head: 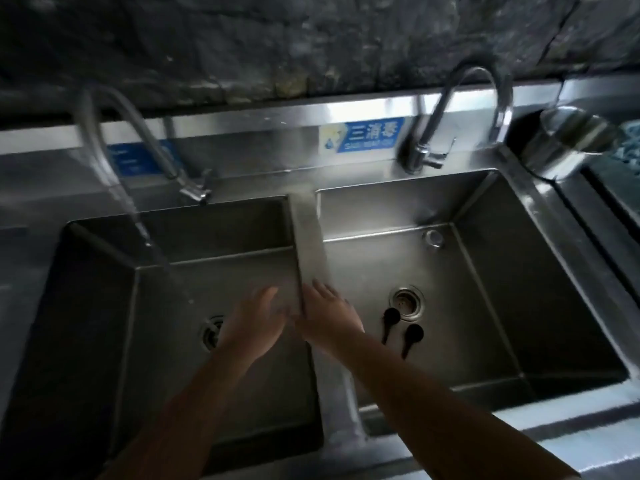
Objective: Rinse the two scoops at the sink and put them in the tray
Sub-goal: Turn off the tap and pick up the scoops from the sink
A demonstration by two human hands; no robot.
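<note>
Two black scoops (391, 322) (412, 337) lie side by side on the floor of the right basin (485, 271), at 5 o'clock from its drain (406, 302). The left hand (252, 323) hovers over the left basin (104, 306), fingers spread and empty, with the tap (114, 161) running at its 10 o'clock. The right hand (329, 317), likewise open and empty, crosses the divider (308, 237).

Two scoops (401, 332) on sink (485, 306) floor
</note>
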